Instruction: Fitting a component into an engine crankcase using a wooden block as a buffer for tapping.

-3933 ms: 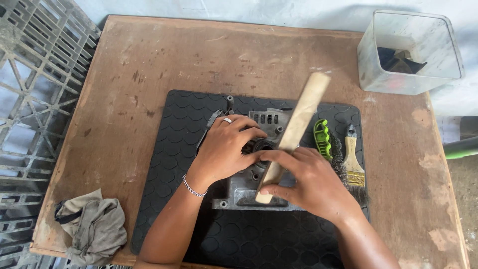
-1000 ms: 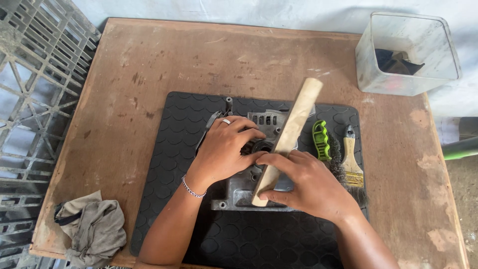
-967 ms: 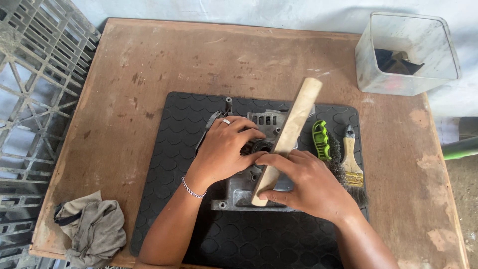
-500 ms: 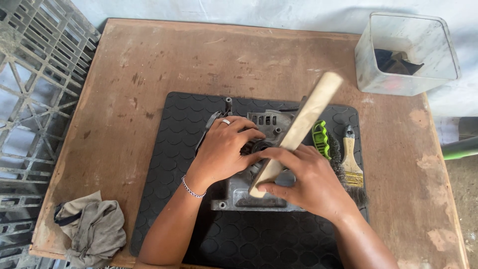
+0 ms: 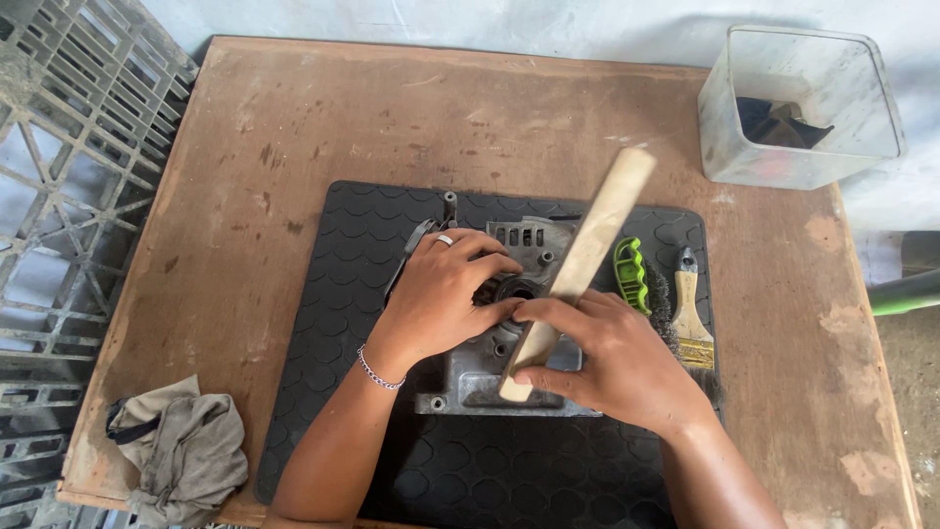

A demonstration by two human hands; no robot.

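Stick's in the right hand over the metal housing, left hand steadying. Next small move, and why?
Probably lower the wooden stick's near end squarely onto the round hub before pushing or tapping. The right hand holds it tilted across the grey metal housing, and the left hand pins that housing to the black mat.

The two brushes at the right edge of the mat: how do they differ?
The green-handled brush has a bright green plastic grip with ridges; the wooden-handled brush has a plain pale wood handle with a dark metal piece at its far end. The green-handled brush lies nearer the grey metal casing, the wooden-handled brush outside it, nearer the mat's right edge. Both lie flat on the mat, roughly parallel, untouched by either hand.
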